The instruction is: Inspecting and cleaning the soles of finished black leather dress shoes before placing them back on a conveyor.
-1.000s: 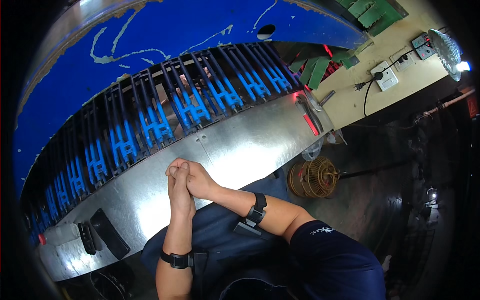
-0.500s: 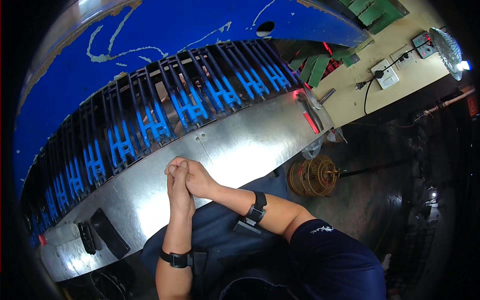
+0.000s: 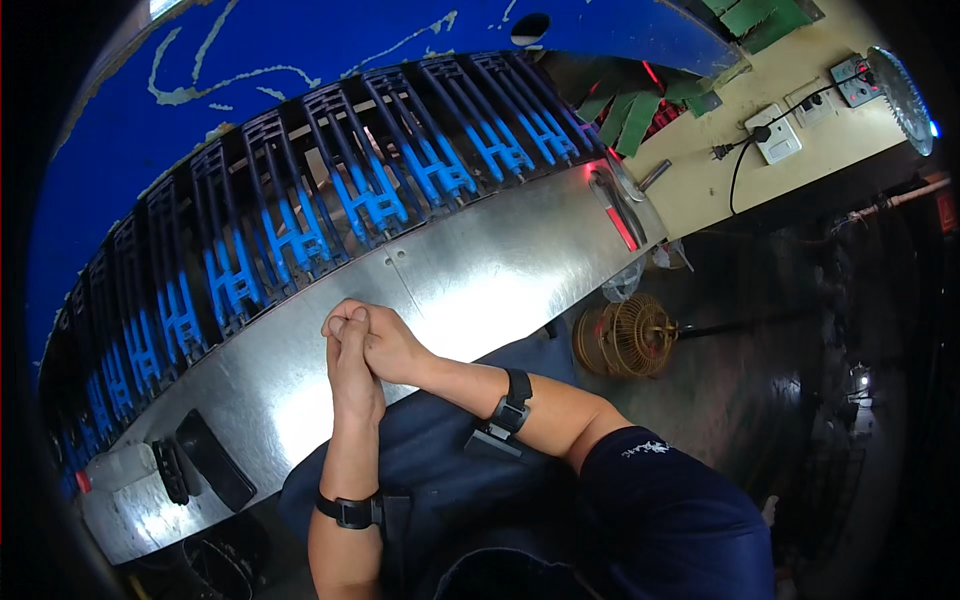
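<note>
My left hand (image 3: pixel 352 375) and my right hand (image 3: pixel 398 348) are clasped together over the near edge of a shiny metal bench (image 3: pixel 480 290). The fingers are folded and pressed against each other, thumbs on top. No object shows between them, though the inner palms are hidden. Each forearm wears a black strap with a buckle, the left strap (image 3: pixel 352 512) and the right strap (image 3: pixel 512 405). Beyond the bench stands a long row of forked bars (image 3: pixel 370 205), dark at the top and bright blue lower down.
A blue panel (image 3: pixel 300 50) rises behind the bars. At the bench's left end lie a dark oblong case (image 3: pixel 215 460), a small black object (image 3: pixel 170 472) and a clear bottle (image 3: pixel 122 467). A red-handled tool (image 3: pixel 620 222) lies at the right end, near a round cage fan (image 3: pixel 628 335).
The hands stay clasped in the same pose. The whole view has shifted slightly, so the bench and the hands sit a little higher in the picture.
</note>
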Motion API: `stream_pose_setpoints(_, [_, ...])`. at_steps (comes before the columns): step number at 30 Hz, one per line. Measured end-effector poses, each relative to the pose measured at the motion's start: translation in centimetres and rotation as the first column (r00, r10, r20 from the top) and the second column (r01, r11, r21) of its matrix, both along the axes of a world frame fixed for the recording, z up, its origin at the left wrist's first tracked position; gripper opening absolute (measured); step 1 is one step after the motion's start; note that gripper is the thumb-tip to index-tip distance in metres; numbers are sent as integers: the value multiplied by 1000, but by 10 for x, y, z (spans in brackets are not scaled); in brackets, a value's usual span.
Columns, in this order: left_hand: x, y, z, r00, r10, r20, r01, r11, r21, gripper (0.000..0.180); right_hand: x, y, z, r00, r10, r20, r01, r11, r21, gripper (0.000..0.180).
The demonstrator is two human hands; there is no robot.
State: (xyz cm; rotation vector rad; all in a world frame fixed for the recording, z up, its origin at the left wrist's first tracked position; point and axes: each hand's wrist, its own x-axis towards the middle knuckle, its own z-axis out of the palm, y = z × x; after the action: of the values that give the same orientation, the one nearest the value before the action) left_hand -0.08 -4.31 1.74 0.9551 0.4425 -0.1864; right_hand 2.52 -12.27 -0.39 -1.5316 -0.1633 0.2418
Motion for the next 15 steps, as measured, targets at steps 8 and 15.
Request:
stream_pose_setpoints(8, [4,-1,-18,993,35,114,-38,999,24,18,0,-1,3,999,0,-39,0,1000,5,20])
stream_pose_setpoints(15, [6,2,-15,998,-55,-13,55,998,2,34,1,-6,2,1000,-16,-17,16,1000,-14,20])
